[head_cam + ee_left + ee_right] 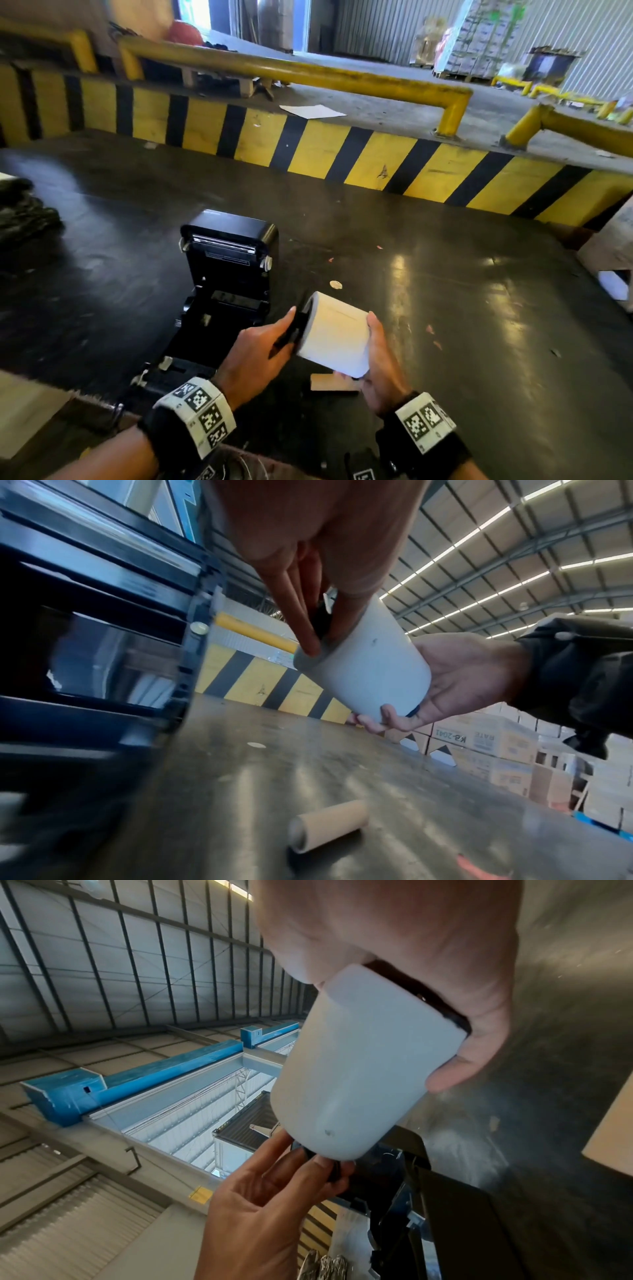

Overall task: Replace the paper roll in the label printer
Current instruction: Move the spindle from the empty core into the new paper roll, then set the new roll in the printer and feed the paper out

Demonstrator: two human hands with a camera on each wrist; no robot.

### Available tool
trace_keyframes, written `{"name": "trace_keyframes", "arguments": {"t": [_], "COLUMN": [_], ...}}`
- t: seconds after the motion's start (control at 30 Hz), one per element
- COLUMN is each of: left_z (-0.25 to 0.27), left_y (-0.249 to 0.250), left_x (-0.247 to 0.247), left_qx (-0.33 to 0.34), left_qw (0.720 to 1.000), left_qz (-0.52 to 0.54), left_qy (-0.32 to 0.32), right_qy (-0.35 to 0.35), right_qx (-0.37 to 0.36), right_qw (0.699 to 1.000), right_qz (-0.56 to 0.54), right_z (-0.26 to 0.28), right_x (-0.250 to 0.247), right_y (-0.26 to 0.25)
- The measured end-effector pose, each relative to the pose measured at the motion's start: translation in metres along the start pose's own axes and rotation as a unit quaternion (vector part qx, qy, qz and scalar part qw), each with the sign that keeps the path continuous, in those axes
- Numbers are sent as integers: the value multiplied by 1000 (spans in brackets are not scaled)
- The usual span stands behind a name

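Observation:
The black label printer [222, 291] stands on the dark table with its lid raised and its roll bay showing no roll. Just right of it I hold a white paper roll [337, 334] above the table. My right hand [380, 356] grips the roll's right end, thumb on top and fingers underneath [383, 718]. My left hand [274, 339] pinches a black roll holder [298, 325] at the roll's left end; the black part [322, 620] sits between my fingers. A bare brown cardboard core [327, 825] lies on the table under the roll.
A yellow-and-black striped barrier [342, 154] runs along the table's far edge. A dark bundle [20, 212] lies at the far left and a cardboard box [613, 246] at the right edge. A small pale disc [336, 284] sits beyond the roll.

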State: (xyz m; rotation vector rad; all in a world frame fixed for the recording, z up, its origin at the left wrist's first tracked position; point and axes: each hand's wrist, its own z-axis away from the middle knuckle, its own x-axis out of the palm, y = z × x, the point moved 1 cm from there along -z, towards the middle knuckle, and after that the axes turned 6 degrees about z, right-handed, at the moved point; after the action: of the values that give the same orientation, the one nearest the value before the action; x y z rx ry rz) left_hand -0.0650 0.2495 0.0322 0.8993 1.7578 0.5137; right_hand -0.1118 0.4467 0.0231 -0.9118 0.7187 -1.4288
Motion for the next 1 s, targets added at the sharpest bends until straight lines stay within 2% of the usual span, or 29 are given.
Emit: {"name": "trace_keyframes", "arguments": {"t": [0.1,0.17,0.3,0.43,0.53,0.67,0.83,0.87,1.0], "left_z": [3,5,3,-4,-10,-17,-20,-21,-21], "left_y": [-14,-26,-49,-71,-87,-113,-136,-138,-143], "left_x": [-21,-39,-73,-106,-122,-139,-153,-154,-156], "left_qx": [48,44,-38,-144,-198,-247,-238,-250,-320], "left_qw": [998,997,991,962,940,920,919,913,857], "left_qz": [-14,-10,103,230,279,302,307,316,391], "left_qy": [-42,-67,-79,-16,-1,-37,-60,-66,-104], "right_qy": [4,2,4,-1,0,7,31,36,78], "right_qx": [-10,-13,-19,-50,-80,-100,-115,-127,-156], "right_qw": [1000,999,999,996,994,992,988,986,969], "right_qz": [18,29,47,69,71,71,97,106,176], "right_z": [0,-2,-5,-7,-9,-10,-7,-9,-15], "right_x": [25,45,84,124,149,182,205,207,225], "right_y": [-3,-2,2,4,6,11,11,12,20]}}
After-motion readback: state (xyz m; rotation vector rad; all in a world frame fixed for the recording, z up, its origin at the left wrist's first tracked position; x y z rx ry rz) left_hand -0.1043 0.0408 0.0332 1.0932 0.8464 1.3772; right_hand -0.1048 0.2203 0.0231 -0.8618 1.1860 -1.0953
